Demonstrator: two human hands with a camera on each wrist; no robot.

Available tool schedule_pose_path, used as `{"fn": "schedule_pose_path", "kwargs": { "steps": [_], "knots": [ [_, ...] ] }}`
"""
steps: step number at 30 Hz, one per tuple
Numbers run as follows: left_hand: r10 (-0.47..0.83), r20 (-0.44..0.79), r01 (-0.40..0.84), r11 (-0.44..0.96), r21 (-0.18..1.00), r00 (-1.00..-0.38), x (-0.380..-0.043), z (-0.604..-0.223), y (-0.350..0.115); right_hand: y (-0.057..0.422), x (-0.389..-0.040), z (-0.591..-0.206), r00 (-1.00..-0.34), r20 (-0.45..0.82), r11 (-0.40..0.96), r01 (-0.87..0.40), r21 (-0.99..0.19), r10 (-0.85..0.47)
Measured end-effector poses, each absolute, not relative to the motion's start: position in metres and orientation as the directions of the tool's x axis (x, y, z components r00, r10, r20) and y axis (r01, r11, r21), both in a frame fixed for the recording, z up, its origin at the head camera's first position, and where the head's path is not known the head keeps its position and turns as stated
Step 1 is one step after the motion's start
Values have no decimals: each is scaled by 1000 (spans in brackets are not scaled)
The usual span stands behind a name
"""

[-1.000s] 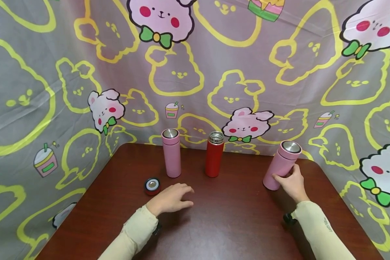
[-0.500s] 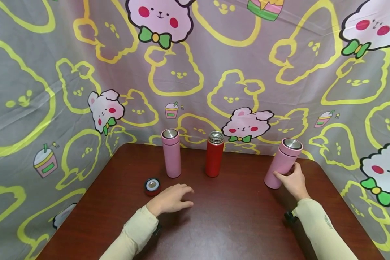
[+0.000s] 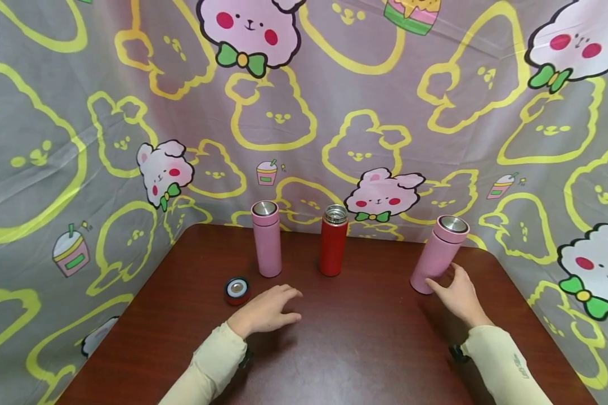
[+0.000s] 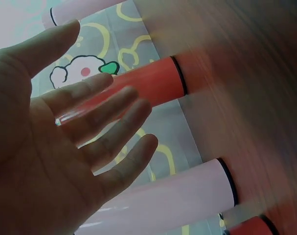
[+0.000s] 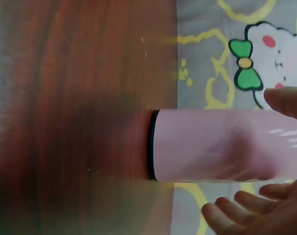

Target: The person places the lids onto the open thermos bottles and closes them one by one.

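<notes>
At the right of the table a pink thermos [image 3: 434, 260] with a steel-topped lid stands upright. My right hand [image 3: 458, 293] is at its near right side, fingers and thumb spread around the lower body. In the right wrist view, thumb and fingers sit apart from the thermos [image 5: 207, 144] on either side. My left hand [image 3: 267, 310] hovers over the table, fingers loosely extended, holding nothing. Beyond it stand a second pink thermos [image 3: 269, 250], lid on, and a red thermos [image 3: 332, 247] without its lid, its steel threaded mouth showing. A red lid [image 3: 237, 289] lies upside down near the left wrist.
The dark brown wooden table [image 3: 354, 349] has rounded far corners. Right behind it hangs a grey curtain [image 3: 294, 129] with cartoon bunnies, closing in the back and both sides.
My right hand has loosened from the right pink thermos and drawn back slightly toward me, after that thermos shifted a little. The left hand stays in place.
</notes>
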State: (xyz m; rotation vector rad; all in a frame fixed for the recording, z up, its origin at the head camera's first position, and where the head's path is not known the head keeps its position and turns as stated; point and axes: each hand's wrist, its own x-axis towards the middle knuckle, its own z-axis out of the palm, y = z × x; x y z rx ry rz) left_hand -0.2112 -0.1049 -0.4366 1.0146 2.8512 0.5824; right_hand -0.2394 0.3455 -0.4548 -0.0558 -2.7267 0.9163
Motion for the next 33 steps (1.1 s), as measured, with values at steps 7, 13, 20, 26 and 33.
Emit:
{"fn": "schedule_pose_path", "kwargs": {
  "steps": [7, 13, 20, 26, 33],
  "knots": [
    [539, 152, 553, 745, 374, -829, -213, -435, -120, 336, -215, -454, -995, 96, 875, -17, -485, 34],
    [436, 160, 463, 802, 377, -886, -216, -430, -139, 314, -206, -459, -998, 33, 902, -66, -427, -57],
    [330, 134, 356, 869, 343, -934, -225, -427, -157, 280, -214, -457, -987, 90, 875, -163, -456, -136],
    [260, 54, 263, 900, 347, -964, -232, -427, -170, 247, -226, -449, -976, 119, 854, -218, -472, -183],
    [229, -48, 197, 911, 364, -972, -242, -436, -186, 215, -244, -437, -972, 119, 816, -234, -528, -202]
  ]
}}
